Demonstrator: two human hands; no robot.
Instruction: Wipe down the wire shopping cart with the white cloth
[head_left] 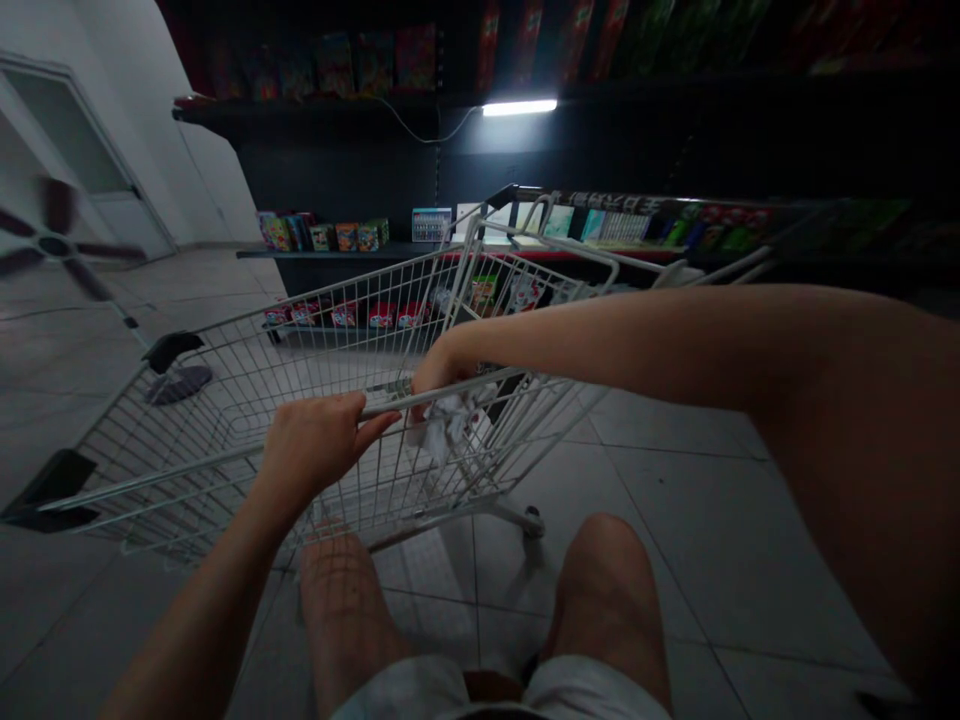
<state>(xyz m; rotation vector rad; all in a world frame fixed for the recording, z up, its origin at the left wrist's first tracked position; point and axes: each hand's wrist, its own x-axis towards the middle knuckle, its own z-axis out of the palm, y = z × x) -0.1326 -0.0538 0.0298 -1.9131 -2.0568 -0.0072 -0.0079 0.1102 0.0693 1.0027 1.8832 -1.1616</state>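
Observation:
A metal wire shopping cart point(360, 340) stands in front of me, with dark plastic corner pieces. My left hand point(315, 440) is wrapped over the cart's near top rail, its thumb lying along the bar. Just to the right, my right hand point(433, 372) reaches across that rail to the inner side of the basket. It holds a crumpled white cloth point(450, 425) against the wire side, partly seen through the mesh. The rail and wires hide most of the right fingers.
Behind the cart, dark shelves point(337, 160) hold boxes and packets beneath a lit tube lamp point(520, 107). A standing fan point(56, 245) is on the left. My knees point(611, 560) are close below the cart, near its caster wheel point(533, 521), on a tiled floor point(675, 500).

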